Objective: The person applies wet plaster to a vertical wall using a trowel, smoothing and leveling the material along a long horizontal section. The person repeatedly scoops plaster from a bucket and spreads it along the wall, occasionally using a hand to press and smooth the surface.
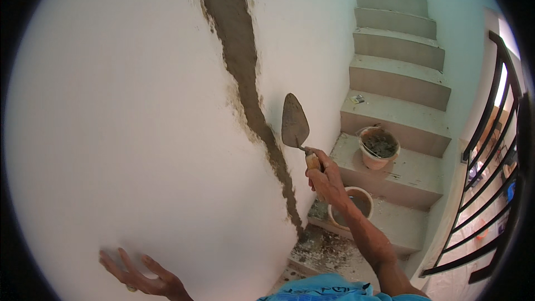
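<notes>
My right hand (324, 177) is wrapped round the wooden handle of a pointing trowel (294, 124). Its grey, leaf-shaped blade points up, close to the white wall (128, 117) and just right of a long mortar-filled strip (239, 56). That strip is grey-brown with ragged edges, wide at the top and narrowing down toward the stairs. At the lower left my left hand (139, 276) is held by the wall with its fingers spread and nothing in it. Whether it touches the wall I cannot tell. A ring shows on one finger.
Stairs (398, 81) climb on the right. On one step stands a bucket (379, 146) of dark mortar; below it, partly behind my forearm, is a second bucket (365, 203). Mortar crumbs (326, 248) litter the landing. A black railing (490, 189) borders the far right.
</notes>
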Action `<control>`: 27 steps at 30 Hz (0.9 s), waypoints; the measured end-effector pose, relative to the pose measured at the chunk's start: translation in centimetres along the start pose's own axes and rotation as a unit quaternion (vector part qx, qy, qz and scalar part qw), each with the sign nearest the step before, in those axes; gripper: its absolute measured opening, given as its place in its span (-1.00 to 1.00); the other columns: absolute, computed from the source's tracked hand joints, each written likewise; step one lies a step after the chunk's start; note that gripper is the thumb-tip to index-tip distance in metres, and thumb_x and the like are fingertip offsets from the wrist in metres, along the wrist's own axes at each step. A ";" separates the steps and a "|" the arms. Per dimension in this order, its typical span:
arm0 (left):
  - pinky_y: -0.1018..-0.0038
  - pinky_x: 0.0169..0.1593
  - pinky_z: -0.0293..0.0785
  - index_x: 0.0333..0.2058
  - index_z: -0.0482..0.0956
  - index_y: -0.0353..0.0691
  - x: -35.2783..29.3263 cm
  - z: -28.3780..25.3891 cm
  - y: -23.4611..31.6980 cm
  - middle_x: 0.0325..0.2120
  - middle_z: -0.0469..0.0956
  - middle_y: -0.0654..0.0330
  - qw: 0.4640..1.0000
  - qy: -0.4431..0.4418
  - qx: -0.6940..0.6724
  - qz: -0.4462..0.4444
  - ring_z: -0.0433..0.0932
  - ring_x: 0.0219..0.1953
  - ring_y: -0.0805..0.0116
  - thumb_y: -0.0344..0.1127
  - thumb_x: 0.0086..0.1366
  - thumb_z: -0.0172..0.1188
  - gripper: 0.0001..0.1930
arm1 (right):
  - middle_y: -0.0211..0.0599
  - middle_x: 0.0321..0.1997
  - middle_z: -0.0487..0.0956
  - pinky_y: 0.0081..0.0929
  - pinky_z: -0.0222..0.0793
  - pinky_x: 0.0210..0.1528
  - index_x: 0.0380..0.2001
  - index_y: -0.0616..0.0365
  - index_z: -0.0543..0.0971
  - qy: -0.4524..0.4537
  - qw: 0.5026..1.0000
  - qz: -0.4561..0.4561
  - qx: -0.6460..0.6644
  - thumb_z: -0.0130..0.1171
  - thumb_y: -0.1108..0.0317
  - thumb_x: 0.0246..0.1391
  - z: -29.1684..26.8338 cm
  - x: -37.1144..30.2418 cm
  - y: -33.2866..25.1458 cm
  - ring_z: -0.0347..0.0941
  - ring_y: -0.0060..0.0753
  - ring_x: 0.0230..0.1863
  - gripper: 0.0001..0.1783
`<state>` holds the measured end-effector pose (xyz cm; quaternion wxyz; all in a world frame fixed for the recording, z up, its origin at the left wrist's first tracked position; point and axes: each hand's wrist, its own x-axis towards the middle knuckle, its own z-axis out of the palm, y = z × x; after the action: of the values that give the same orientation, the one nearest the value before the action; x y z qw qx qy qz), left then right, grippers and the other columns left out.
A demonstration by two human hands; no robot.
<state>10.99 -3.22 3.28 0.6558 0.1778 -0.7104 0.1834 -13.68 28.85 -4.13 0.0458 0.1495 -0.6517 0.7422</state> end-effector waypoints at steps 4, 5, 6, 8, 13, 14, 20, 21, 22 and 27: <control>-0.31 0.42 -0.15 0.16 0.52 -0.22 -2.0 0.9 -1.1 0.37 0.19 -0.25 1.000 -0.008 -0.018 -0.015 0.08 0.44 -0.30 -0.08 0.45 0.10 -0.56 | -0.40 -0.45 0.45 -0.52 0.38 -0.52 0.25 0.22 0.42 0.002 1.000 -0.023 -0.012 0.07 0.39 0.07 0.9 3.4 -1.3 0.37 -0.57 -0.54 -0.39; -0.39 0.39 -0.15 0.16 0.56 -0.22 -2.6 1.0 -1.1 0.37 0.17 -0.30 0.999 -0.013 -0.037 -0.031 0.07 0.43 -0.38 -0.02 0.40 0.19 -0.51 | -0.39 -0.45 0.46 -0.51 0.38 -0.53 0.24 0.21 0.42 0.007 0.999 -0.025 -0.019 0.07 0.40 0.07 0.7 3.6 -1.2 0.38 -0.57 -0.54 -0.39; -0.38 0.40 -0.24 0.23 0.50 -0.21 -2.6 0.9 -0.9 0.39 0.12 -0.32 0.998 -0.032 -0.045 -0.029 -0.01 0.45 -0.41 -0.11 0.44 0.12 -0.52 | -0.38 -0.45 0.47 -0.51 0.39 -0.52 0.22 0.22 0.44 0.010 1.000 0.000 -0.029 0.07 0.40 0.06 0.7 4.1 -0.7 0.40 -0.56 -0.53 -0.42; -0.34 0.42 -0.29 0.20 0.53 -0.23 -2.8 1.2 -0.3 0.39 0.14 -0.33 0.998 -0.039 -0.037 -0.021 -0.02 0.46 -0.39 -0.11 0.44 0.13 -0.54 | -0.37 -0.45 0.48 -0.51 0.39 -0.52 0.16 0.25 0.47 0.012 1.000 -0.006 -0.027 0.08 0.38 0.08 1.0 3.9 -0.9 0.41 -0.56 -0.53 -0.47; -0.24 0.46 -0.38 0.09 0.60 -0.26 -2.4 1.7 0.8 0.35 0.20 -0.34 0.997 -0.033 -0.072 0.008 -0.03 0.47 -0.36 -0.12 0.42 0.15 -0.59 | -0.36 -0.43 0.50 -0.51 0.38 -0.51 -0.02 0.29 0.52 0.040 0.998 0.046 0.032 0.07 0.29 0.16 1.3 1.0 2.1 0.41 -0.55 -0.52 -0.62; -0.23 0.46 -0.38 0.06 0.61 -0.26 -2.1 1.8 1.3 0.34 0.22 -0.35 0.996 -0.035 -0.081 0.007 -0.03 0.47 -0.35 -0.13 0.42 0.15 -0.61 | -0.36 -0.43 0.51 -0.52 0.38 -0.50 -0.08 0.29 0.53 0.059 0.994 0.065 0.060 0.07 0.26 0.18 1.5 -0.4 2.7 0.41 -0.55 -0.51 -0.65; -0.18 0.48 -0.28 -0.04 0.64 -0.28 -1.4 2.6 1.3 0.26 0.31 -0.38 0.989 -0.010 -0.135 0.055 0.14 0.41 -0.32 -0.21 0.40 0.14 -0.69 | -0.35 -0.43 0.51 -0.47 0.36 -0.44 -0.18 0.29 0.54 0.096 0.982 0.163 -0.005 0.16 0.23 0.11 -0.5 -7.3 11.3 0.39 -0.54 -0.47 -0.67; -0.16 0.48 -0.25 -0.06 0.65 -0.29 -1.0 2.7 1.5 0.25 0.33 -0.39 0.985 0.000 -0.153 0.075 0.18 0.40 -0.31 -0.22 0.40 0.14 -0.71 | -0.37 -0.45 0.49 -0.49 0.34 -0.45 -0.22 0.27 0.53 0.108 0.979 0.167 -0.037 0.15 0.28 0.06 -0.7 -8.2 11.6 0.37 -0.54 -0.49 -0.71; -0.16 0.46 -0.16 -0.05 0.63 -0.31 -0.8 2.8 1.7 0.22 0.36 -0.37 0.986 -0.016 -0.148 0.079 0.23 0.37 -0.30 -0.23 0.40 0.15 -0.70 | -0.38 -0.46 0.47 -0.51 0.32 -0.47 -0.26 0.26 0.52 0.122 0.975 0.170 -0.069 0.13 0.34 0.01 -1.0 -9.5 11.4 0.35 -0.54 -0.51 -0.75; -0.17 0.44 -0.02 -0.02 0.58 -0.32 -1.3 3.6 2.0 0.18 0.41 -0.34 0.977 -0.083 -0.170 0.098 0.31 0.32 -0.29 -0.22 0.40 0.12 -0.68 | -0.44 -0.46 0.43 -0.44 0.33 -0.41 -0.33 0.25 0.49 0.262 0.911 0.197 -0.252 0.16 0.47 -0.09 -5.9 -16.8 16.9 0.32 -0.51 -0.47 -0.81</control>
<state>6.99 -3.19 1.64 0.5944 0.0081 -0.7968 0.1081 -3.09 34.27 -25.55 0.1036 -0.1980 -0.7977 0.5602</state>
